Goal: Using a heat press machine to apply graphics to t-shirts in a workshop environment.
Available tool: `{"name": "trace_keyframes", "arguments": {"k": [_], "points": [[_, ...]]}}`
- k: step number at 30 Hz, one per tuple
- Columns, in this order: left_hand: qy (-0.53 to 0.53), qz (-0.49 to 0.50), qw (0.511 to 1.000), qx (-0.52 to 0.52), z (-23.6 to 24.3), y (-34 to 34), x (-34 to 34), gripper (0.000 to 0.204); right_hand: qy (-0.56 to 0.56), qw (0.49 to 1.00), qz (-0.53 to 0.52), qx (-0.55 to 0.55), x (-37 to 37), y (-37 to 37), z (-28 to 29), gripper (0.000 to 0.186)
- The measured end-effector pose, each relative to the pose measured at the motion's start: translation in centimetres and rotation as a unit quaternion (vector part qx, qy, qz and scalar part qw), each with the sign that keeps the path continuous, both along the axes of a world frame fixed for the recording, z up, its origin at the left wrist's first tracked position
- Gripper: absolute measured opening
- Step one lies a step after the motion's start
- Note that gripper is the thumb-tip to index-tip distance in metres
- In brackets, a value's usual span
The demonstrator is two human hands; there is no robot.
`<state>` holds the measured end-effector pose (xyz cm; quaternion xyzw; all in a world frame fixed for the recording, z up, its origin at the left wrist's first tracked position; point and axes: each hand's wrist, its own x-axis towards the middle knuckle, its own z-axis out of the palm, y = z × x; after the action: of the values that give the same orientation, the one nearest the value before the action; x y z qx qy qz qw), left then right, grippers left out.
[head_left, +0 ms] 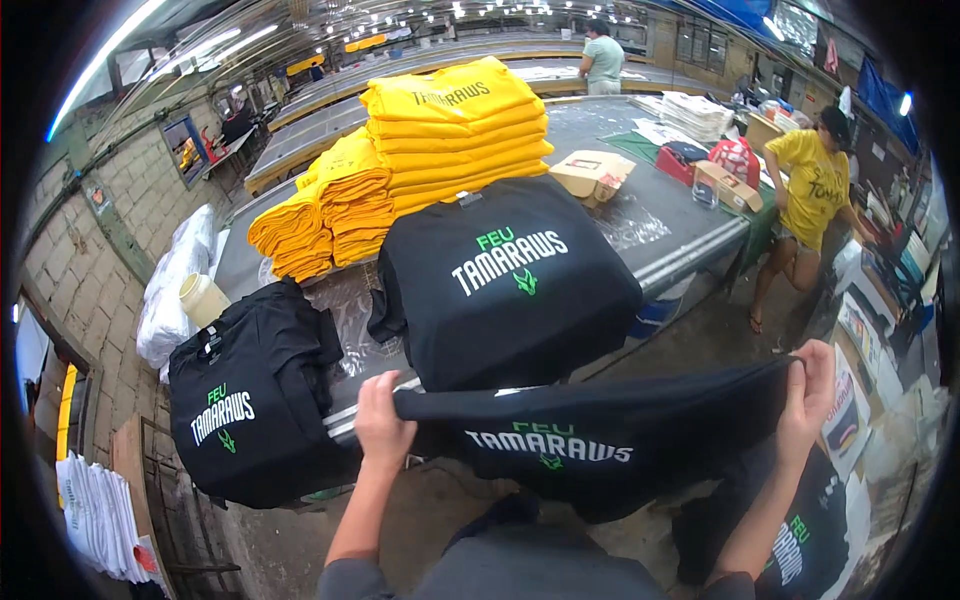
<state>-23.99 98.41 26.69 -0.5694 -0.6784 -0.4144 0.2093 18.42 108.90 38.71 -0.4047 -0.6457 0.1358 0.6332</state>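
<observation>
Between my two hands a black T-shirt [600,430] with a green and white print on its front hangs stretched in front of me. My left hand [383,418] grips its left end, fingers closed on the cloth. At the other end my right hand [812,392], raised a little higher, is closed on the fabric too. Just beyond lies a broad pile of black printed shirts [520,330] on the table edge. Left of my left hand sits a second pile of black shirts [250,430]. Below my right forearm more black shirts [800,525] are partly hidden.
Tall stacks of folded yellow shirts [460,140] stand on the long table [690,235] behind the black pile. A cardboard box [592,178] and a cream container [203,299] are on it. One person in yellow [812,175] stands at right, another [603,62] far back. White folded cloths [100,515] lie lower left.
</observation>
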Motion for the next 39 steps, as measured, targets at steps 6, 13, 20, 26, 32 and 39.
{"name": "trace_keyframes", "arguments": {"k": [6,13,20,26,32,39], "points": [[-0.145,0.066,0.975,0.156,3.0,1.7,-3.3,0.021,-0.099,0.985,-0.071,0.12,-3.2,7.9,1.6,0.01],[-0.163,0.131,0.967,0.145,4.9,4.6,-4.9,0.017,-0.268,0.894,-0.176,0.312,-6.4,17.9,-0.8,0.013],[-0.132,0.14,0.965,0.18,3.8,5.6,-5.5,0.013,-0.27,0.866,-0.219,0.359,-7.0,24.7,-0.9,0.014],[-0.044,0.148,0.978,0.14,4.8,8.7,-7.8,0.02,-0.251,0.845,-0.251,0.4,-7.4,32.9,0.6,0.013],[0.024,0.176,0.974,0.144,7.6,20.2,-14.6,0.011,-0.256,0.878,-0.16,0.37,-16.6,45.4,2.6,0.009],[-0.005,0.248,0.96,-0.13,-3.6,34.7,-27.4,0.018,-0.375,0.91,0.078,0.16,-31.7,62.2,-11.1,0.015]]}}
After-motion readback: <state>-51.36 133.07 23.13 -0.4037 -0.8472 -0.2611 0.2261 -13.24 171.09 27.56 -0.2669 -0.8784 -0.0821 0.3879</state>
